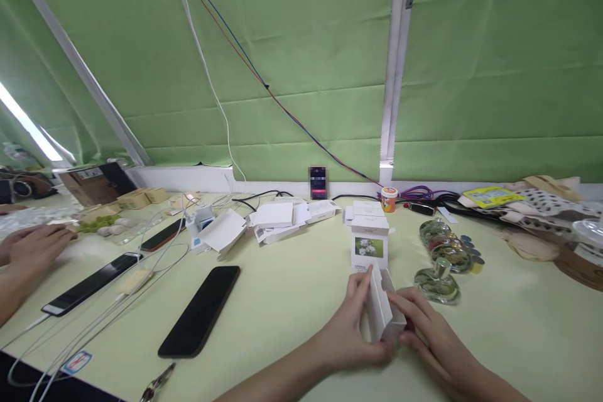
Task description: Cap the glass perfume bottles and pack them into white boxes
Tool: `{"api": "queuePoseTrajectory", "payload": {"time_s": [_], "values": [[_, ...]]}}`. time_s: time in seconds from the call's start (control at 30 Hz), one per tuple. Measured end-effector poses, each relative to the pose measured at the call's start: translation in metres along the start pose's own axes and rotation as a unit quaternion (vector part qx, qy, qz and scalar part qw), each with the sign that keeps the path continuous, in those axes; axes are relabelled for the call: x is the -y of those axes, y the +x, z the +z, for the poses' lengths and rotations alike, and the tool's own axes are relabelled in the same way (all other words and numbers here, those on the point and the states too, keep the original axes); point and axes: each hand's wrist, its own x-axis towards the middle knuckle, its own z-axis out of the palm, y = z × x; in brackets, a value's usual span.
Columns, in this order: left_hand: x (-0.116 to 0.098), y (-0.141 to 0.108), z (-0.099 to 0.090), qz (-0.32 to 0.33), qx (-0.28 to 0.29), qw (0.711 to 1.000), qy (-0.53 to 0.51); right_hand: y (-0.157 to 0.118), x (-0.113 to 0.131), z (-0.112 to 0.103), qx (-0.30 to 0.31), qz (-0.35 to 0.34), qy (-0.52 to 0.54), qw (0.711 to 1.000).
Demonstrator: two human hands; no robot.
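Observation:
A small white carton (379, 304) is held low over the table at the right of centre, its flap raised and its inside partly visible. My left hand (351, 333) grips its left side, thumb at the bottom and fingers near the top. Against the right side press the fingers of my right hand (426, 326). Just beyond stands a row of white boxes (370, 224), the nearest bearing a picture of white flowers. Round glass bottles (437, 281) lie to the right, one with a silver cap, beside several small caps (477, 260).
A black phone (200, 311) lies left of centre, near white cables and another phone (92, 282). Flattened white cartons (277, 217) are piled toward the wall. Another person's hands (35, 251) are at far left. An orange tub (389, 199) and fabric (541, 207) sit behind.

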Motion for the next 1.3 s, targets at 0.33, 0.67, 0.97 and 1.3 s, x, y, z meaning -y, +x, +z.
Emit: {"api": "queuePoseTrajectory", "payload": {"time_s": [0.33, 0.67, 0.97, 1.3], "values": [[-0.002, 0.015, -0.030, -0.092, 0.240, 0.959, -0.119, 0.007, 0.005, -0.009, -0.085, 0.073, 0.091, 0.990], [0.019, 0.013, -0.030, -0.124, 0.174, 0.961, -0.178, 0.011, 0.003, -0.015, -0.047, 0.047, 0.058, 0.996], [0.009, 0.003, -0.010, -0.028, 0.037, 0.997, -0.068, 0.010, -0.004, -0.012, -0.085, 0.048, -0.061, 0.993], [0.016, 0.001, -0.008, -0.012, 0.011, 0.996, 0.087, 0.011, -0.002, -0.012, -0.038, -0.014, -0.079, 0.996]]}}
